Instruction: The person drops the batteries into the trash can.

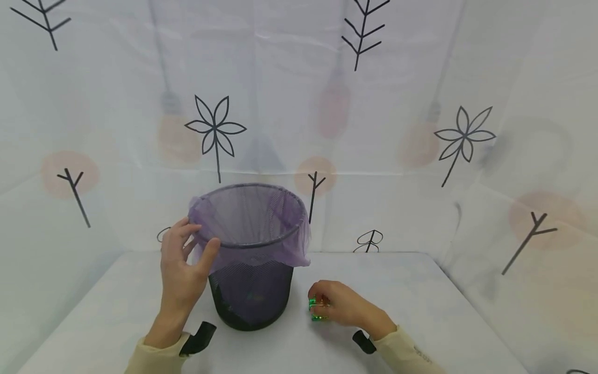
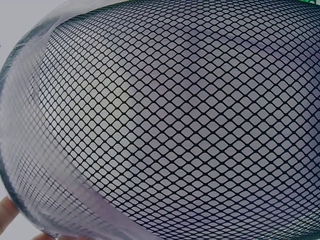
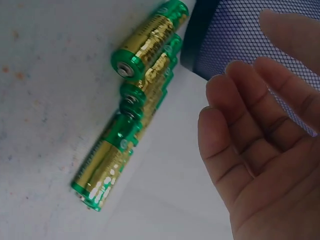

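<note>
While the big white cloth with drawn flowers and twigs [image 1: 215,130] hangs all around the back and sides, a white table [image 1: 411,306] stands in front of it and carries everything. Next in size is the black mesh bin [image 1: 252,296], which stands upright near the middle of the table. A thin purple bag [image 1: 261,218] lines the bin and folds out over its rim, hanging down a little way on the outside. From the left wrist view, the black mesh fills almost the whole picture, with the pale bag showing through it. The left hand [image 1: 182,270] is up at the bin's left side, with its thumb pressed on the folded bag at the rim and its fingers lying beside the edge, so its grip rests on the bag. The right hand [image 1: 343,304] is low on the table, just to the right of the bin's foot. Its fingers [image 3: 250,145] are spread and loose, and they hold nothing. Just beside those fingers lie the green and gold batteries [image 3: 135,110], a small bunch of them, side by side on the table and close to the bottom edge of the bin. Both arms wear pale yellow sleeves [image 1: 402,353] with a dark strap at each wrist.
</note>
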A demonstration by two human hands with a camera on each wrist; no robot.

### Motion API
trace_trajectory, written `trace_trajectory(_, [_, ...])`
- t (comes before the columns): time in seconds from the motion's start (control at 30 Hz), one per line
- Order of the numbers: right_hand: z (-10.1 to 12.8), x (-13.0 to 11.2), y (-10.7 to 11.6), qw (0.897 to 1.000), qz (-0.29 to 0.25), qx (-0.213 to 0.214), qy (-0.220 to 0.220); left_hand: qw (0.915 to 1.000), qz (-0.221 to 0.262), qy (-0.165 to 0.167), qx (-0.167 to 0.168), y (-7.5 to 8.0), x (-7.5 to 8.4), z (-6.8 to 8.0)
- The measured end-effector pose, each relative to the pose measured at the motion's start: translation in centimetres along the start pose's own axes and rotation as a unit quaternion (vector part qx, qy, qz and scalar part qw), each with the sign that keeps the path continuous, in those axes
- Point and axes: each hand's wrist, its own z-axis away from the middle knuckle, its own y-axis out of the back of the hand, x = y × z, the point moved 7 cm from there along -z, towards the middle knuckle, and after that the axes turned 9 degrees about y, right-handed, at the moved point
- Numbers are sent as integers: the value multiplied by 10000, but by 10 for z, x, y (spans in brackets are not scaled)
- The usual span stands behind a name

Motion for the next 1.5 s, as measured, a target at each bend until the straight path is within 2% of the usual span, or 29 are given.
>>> trace_trajectory(0.33, [0,3,-15,9979,563,-85,305,10000,-3,35,8,1,2,1])
trace_trajectory(0.7, [1,10,-28,9965,744,-351,150,10000,-4,-9,-11,0,4,1])
trace_trajectory(1.03, [2,8,-32,9958,676,-608,-88,10000,7,6,-26,1,3,1])
trace_trajectory(1.43, [3,11,-35,9960,148,-798,-370,10000,70,-29,-4,0,3,1])
trace_trajectory(1.5, [4,13,-35,9953,33,-843,-474,10000,81,-22,0,1,8,2])
